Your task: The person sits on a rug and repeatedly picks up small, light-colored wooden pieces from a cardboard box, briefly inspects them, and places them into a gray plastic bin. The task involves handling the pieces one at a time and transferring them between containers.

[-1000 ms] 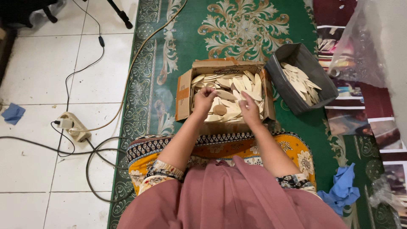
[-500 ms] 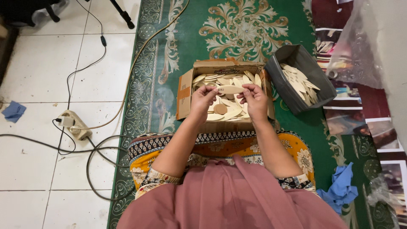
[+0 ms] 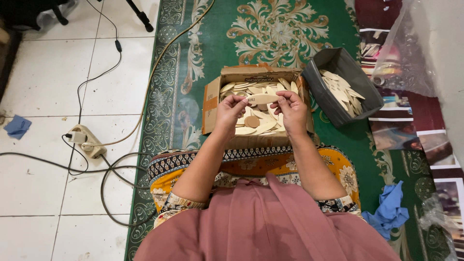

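Wooden oval piece (image 3: 261, 98) lies crosswise, ends pinched by both hands.

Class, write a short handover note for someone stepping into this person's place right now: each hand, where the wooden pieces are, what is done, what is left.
Left hand and right hand: each pinches one end of a single flat wooden piece, held level above the cardboard box.
The box on the green rug holds a heap of similar pieces.
Grey bin to the right of the box: a smaller batch lies inside.
Done: part of the stock lies in the bin.
Left: the held piece and the box's heap.
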